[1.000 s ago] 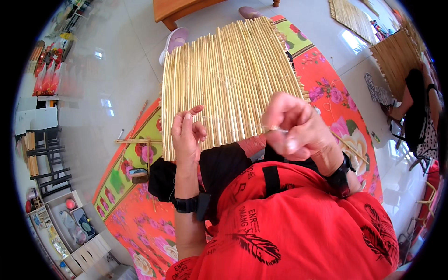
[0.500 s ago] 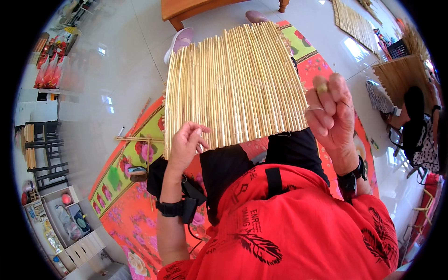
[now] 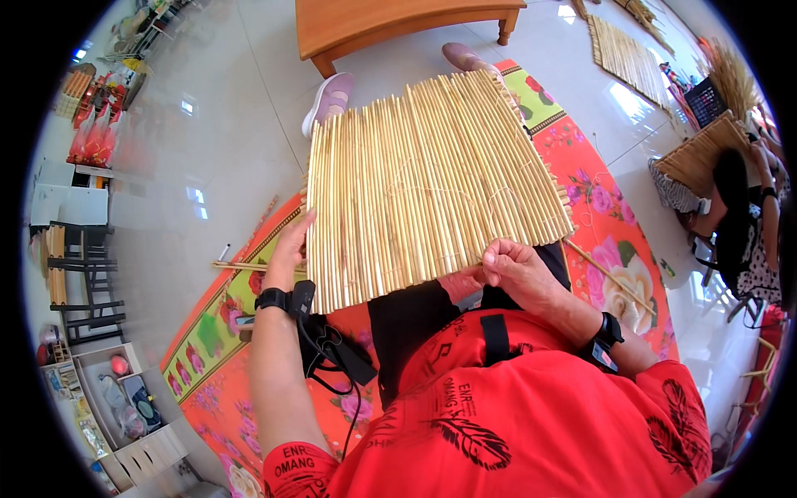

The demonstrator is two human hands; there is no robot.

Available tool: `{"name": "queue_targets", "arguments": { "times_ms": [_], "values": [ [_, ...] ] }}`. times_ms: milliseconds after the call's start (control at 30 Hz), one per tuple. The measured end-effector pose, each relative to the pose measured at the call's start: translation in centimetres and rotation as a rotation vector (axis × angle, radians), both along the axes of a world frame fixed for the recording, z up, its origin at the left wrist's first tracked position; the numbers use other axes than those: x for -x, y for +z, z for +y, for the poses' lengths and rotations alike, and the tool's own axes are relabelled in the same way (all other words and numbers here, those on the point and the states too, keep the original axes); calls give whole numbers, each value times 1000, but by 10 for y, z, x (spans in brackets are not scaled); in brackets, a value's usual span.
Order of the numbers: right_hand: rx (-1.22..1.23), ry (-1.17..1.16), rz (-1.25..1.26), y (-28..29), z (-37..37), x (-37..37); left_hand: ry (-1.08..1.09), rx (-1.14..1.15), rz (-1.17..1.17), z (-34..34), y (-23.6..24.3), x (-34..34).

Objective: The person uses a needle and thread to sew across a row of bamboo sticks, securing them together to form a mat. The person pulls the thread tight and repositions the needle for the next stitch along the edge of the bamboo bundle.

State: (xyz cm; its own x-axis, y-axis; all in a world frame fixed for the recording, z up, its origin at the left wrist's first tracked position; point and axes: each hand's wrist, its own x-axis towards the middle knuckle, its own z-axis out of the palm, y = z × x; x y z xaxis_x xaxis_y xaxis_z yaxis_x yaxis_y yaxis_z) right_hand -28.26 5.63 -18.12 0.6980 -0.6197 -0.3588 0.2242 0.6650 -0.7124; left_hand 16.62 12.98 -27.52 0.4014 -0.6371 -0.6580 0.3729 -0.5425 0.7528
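Note:
A mat of pale yellow stalks (image 3: 415, 199), laid side by side, rests over my lap with its far end near my shoes. Thin thread (image 3: 432, 189) lies in loose loops across it. My left hand (image 3: 292, 242) grips the mat's left edge, its fingers partly hidden behind it. At the near edge, right of the middle, my right hand (image 3: 516, 272) is closed in a pinch touching the stalks. What its fingertips hold is too small to make out.
A floral red cloth (image 3: 610, 187) covers the floor beneath me. A wooden bench (image 3: 407, 25) stands beyond my shoes. Loose stalks (image 3: 618, 280) lie at right. Another person (image 3: 747, 224) sits far right with a similar mat (image 3: 704, 158). Shelves and boxes (image 3: 108, 373) line the left.
My right hand has come down from the raised position at the right to the mat's near edge. My left hand has moved from the near left corner up to the left edge.

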Motion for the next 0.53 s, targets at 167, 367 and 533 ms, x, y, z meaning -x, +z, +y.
{"name": "queue_targets", "arguments": {
  "times_ms": [167, 367, 533],
  "values": [
    [245, -217, 139, 5, -3, 0, 115, 119, 104, 29, 3, 19],
    [463, -283, 287, 40, -51, -8, 354, 181, 66, 56, 1, 98],
    [687, -121, 511, 30, -129, -7, 399, 364, 278, 49, 38, 204]
  ]
}}
